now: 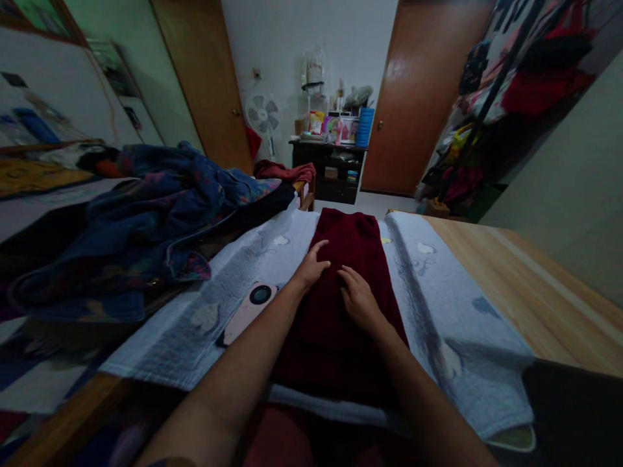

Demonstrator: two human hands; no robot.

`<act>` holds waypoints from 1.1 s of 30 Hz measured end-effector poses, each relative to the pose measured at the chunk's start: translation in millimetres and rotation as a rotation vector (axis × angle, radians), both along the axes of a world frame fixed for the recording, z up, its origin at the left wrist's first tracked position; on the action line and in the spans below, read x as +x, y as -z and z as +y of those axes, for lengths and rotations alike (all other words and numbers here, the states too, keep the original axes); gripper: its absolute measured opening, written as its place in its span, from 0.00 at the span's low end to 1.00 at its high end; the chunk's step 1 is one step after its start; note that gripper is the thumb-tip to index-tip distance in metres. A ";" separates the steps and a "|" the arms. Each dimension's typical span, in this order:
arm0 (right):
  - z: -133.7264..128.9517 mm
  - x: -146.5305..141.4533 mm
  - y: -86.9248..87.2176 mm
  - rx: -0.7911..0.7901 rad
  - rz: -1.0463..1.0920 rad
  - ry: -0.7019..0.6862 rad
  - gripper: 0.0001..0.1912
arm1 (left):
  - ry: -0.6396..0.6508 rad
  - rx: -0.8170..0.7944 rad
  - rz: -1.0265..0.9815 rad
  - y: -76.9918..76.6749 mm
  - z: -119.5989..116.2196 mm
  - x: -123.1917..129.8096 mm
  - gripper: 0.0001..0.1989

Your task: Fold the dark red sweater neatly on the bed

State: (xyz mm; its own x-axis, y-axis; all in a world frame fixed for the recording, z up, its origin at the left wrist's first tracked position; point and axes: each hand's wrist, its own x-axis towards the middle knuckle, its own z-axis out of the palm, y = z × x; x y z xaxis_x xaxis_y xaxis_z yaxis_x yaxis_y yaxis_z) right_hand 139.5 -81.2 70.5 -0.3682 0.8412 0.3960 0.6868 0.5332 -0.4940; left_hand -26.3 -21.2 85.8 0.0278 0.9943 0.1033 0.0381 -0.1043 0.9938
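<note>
A dark red garment (350,240) lies in a long, narrow shape over a light blue patterned cloth (423,259). My left hand (311,267) is at the garment's left edge, its fingers apart and nothing held between them. Over the middle of the garment is my right hand (359,295), with fingers spread and slightly curved, holding nothing. Whether either hand presses on the fabric is hard to tell. A pink phone (248,312) with a round dark camera ring rests on the cloth, left of my left forearm.
Denim clothing (146,214) is heaped at the left. A wooden surface (525,279) extends to the right. Farther back are a red cloth (287,171), a white fan (263,115), a dark shelf (326,155) and wooden doors (413,84). Clothes (535,84) hang at the upper right.
</note>
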 end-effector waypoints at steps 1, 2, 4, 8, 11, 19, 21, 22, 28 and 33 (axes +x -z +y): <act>-1.5 1.1 1.0 -0.014 -0.031 0.013 0.24 | 0.025 0.071 0.085 0.1 2.0 -2.5 0.34; -3.1 2.1 2.5 -0.036 -0.069 0.024 0.24 | 0.027 0.116 0.201 2.0 2.9 -5.2 0.32; -6.3 3.4 6.5 -0.096 -0.152 0.034 0.22 | -0.017 0.128 0.442 10.2 1.9 -10.3 0.30; -11.5 7.2 12.9 -0.174 -0.213 0.038 0.21 | -0.039 0.077 0.605 29.1 -10.4 -14.2 0.30; -18.2 14.3 10.7 -0.167 -0.174 0.017 0.20 | -0.031 0.079 0.647 32.3 -30.6 -13.6 0.33; -58.8 38.1 -10.7 -0.144 -0.034 -0.156 0.17 | 0.059 0.298 0.899 16.9 -115.3 -11.0 0.15; -66.7 42.6 -12.4 -0.173 -0.040 -0.165 0.16 | 0.188 0.321 0.894 16.6 -126.3 -8.6 0.11; -69.9 44.8 -12.2 -0.190 -0.048 -0.167 0.17 | 0.221 0.322 0.886 17.5 -129.2 -7.2 0.11; -85.2 55.0 -2.2 -0.281 -0.100 -0.205 0.30 | 0.231 0.273 0.802 24.9 -131.0 -6.7 0.12; -91.2 53.1 4.5 -0.189 -0.014 -0.087 0.23 | 0.234 0.139 0.746 19.5 -141.3 -25.8 0.26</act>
